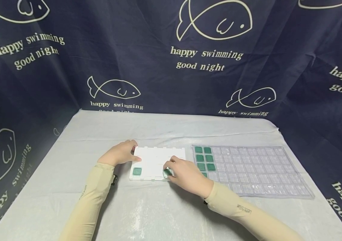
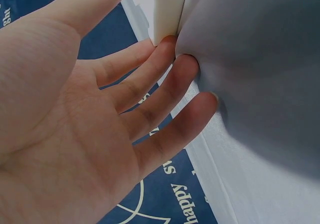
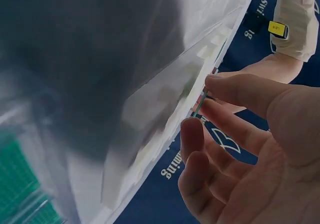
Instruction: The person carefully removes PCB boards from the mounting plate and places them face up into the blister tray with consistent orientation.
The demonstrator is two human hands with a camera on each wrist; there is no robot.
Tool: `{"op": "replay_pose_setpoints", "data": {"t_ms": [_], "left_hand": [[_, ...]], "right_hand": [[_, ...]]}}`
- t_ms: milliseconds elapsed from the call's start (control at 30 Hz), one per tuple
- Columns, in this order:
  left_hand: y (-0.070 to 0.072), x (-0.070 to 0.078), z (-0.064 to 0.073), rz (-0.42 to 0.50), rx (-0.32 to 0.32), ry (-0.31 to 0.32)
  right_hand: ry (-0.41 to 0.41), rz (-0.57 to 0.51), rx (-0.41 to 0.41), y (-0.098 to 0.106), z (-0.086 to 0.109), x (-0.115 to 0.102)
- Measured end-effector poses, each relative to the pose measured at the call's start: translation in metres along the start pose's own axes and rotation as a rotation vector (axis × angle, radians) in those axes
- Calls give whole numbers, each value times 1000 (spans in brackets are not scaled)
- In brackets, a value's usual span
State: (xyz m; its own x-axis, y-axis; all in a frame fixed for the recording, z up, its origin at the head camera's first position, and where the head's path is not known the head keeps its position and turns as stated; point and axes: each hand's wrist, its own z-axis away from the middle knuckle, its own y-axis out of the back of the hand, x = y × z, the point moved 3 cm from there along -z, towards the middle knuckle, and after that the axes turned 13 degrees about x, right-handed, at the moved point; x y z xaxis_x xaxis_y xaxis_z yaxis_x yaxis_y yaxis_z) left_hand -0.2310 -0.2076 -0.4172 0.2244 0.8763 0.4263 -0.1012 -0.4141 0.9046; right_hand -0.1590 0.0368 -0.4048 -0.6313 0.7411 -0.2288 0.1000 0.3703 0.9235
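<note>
A flat white board [image 1: 152,159] with notched edges lies at mid-table. A small green perforated circuit board [image 1: 137,171] rests on its near left corner. My left hand [image 1: 119,154] touches the white board's far left corner, with its thumb on the top face and its extended fingers along the side edge [image 2: 167,14]. Over the near right corner, my right hand [image 1: 187,174] pinches a second green circuit board [image 1: 167,172] between thumb and fingers. Edge-on in the right wrist view, this circuit board [image 3: 200,104] is a thin green line, tilted against the white board.
To the right lies a clear plastic tray [image 1: 249,170] divided into many compartments. Several green circuit boards [image 1: 209,158] fill compartments in its two left columns, partly behind my right hand. A pale cloth [image 1: 110,125] covers the table, and dark blue fish-print curtains [image 1: 158,83] hang around it.
</note>
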Motion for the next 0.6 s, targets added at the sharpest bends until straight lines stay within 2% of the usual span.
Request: {"op": "replay_pose_setpoints", "data": {"t_ms": [300, 600], "left_hand": [[-1, 0, 0, 3, -3, 1], [1, 1, 1, 16, 1, 4]], "right_hand": [[-32, 10, 15, 2, 9, 12], [-95, -18, -16, 3, 18, 24]]}}
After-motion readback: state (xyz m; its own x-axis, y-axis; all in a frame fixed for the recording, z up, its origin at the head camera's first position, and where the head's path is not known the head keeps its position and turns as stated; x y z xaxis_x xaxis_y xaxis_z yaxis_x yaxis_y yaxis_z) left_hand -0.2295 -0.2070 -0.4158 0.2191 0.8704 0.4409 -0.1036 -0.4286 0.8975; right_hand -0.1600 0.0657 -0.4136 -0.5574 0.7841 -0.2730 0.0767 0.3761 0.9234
